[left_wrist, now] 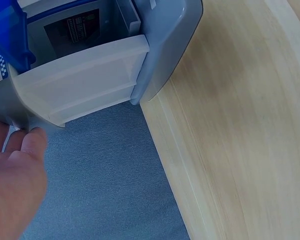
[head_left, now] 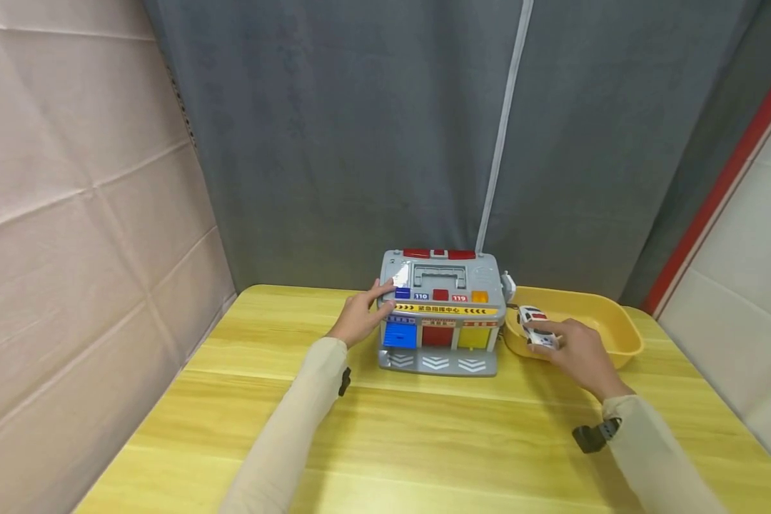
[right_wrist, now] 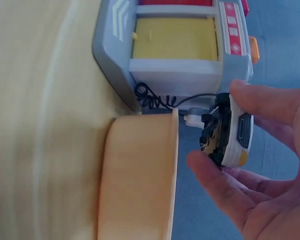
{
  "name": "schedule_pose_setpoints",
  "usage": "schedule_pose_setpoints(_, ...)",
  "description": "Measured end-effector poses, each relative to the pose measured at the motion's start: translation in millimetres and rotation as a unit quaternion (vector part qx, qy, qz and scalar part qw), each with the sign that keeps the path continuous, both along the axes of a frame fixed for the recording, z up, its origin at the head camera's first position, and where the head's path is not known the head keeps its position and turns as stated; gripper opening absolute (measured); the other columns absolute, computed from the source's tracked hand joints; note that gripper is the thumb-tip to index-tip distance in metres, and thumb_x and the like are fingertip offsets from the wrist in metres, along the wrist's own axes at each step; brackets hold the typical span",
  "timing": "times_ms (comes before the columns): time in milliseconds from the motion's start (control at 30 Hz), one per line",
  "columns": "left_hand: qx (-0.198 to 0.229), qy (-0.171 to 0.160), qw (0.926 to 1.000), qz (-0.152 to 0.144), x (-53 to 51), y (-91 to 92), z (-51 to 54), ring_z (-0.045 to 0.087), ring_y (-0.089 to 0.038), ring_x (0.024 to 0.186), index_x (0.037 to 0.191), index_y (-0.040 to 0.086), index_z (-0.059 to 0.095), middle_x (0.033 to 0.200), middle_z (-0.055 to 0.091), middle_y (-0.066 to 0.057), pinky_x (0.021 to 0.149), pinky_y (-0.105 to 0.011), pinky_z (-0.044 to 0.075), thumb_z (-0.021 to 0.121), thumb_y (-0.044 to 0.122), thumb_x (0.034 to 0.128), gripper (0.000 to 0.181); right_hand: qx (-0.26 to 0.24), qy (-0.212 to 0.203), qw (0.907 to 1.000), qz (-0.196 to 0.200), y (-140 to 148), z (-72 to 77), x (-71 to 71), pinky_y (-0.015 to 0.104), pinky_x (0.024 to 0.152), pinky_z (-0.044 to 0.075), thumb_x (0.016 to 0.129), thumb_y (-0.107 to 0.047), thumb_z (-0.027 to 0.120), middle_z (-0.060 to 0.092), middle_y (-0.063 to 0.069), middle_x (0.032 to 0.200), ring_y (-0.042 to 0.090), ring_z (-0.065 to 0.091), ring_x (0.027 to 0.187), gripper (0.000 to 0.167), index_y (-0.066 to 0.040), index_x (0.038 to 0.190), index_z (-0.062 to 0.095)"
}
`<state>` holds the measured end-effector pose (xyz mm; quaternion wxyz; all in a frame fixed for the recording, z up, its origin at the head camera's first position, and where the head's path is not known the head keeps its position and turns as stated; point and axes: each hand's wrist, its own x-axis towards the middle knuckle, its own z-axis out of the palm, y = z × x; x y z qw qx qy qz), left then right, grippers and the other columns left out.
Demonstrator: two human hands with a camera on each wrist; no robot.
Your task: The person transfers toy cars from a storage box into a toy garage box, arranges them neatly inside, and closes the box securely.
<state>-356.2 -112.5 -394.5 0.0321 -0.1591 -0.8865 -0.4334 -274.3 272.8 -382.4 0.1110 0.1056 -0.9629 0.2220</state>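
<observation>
A grey toy emergency station (head_left: 440,310) with blue, red and yellow doors stands at the far side of the table. My left hand (head_left: 360,314) rests on its upper left corner, fingers extended and thumb near the front; in the left wrist view its fingertips (left_wrist: 34,142) touch the station's edge. My right hand (head_left: 581,353) holds a white toy car (head_left: 540,334) with red markings above the yellow bin (head_left: 607,296). The right wrist view shows the toy car (right_wrist: 238,135) pinched between thumb and fingers, its dark underside turned towards the bin.
A white handset (head_left: 509,285) hangs on the station's right side, with a curly black cord (right_wrist: 157,100) between station and bin. Behind the wooden table (head_left: 424,435) is a grey curtain (head_left: 340,143). In the left wrist view, the station's side has an open compartment (left_wrist: 110,30).
</observation>
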Motion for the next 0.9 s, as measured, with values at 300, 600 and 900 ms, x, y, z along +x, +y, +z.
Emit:
schedule_pose_setpoints(300,-0.005,-0.004,1.0000,0.006,-2.0,0.4,0.4,0.022,-0.017,0.157,0.147,0.027,0.052,0.160,0.038,0.016,0.128,-0.046,0.025,0.055,0.039,0.1027,0.046,0.009,0.041,0.9991,0.011,-6.9,-14.9,10.0,0.027,0.062,0.039,0.082,-0.025,0.083,0.068,0.010,0.085,0.016,0.051,0.071,0.040,-0.015,0.119,0.075)
schedule_pose_setpoints(600,-0.010,-0.010,0.9998,0.013,-3.0,0.5,0.2,0.020,-0.011,0.156,0.148,0.029,0.052,0.160,0.037,0.019,0.129,-0.044,0.025,0.055,0.041,0.1027,0.046,0.019,0.051,0.9984,0.015,-18.5,-24.2,20.7,0.026,0.062,0.036,0.082,-0.023,0.082,0.062,0.008,0.085,0.016,0.047,0.071,0.040,-0.015,0.120,0.075)
schedule_pose_setpoints(900,-0.007,0.001,0.9999,0.010,-0.2,0.6,-0.6,0.022,-0.016,0.156,0.147,0.027,0.053,0.159,0.039,0.017,0.128,-0.045,0.026,0.056,0.038,0.1027,0.046,0.020,0.072,0.9967,0.034,-29.2,-31.6,29.9,0.024,0.061,0.036,0.080,-0.022,0.084,0.061,0.003,0.082,0.013,0.047,0.070,0.039,-0.018,0.118,0.076)
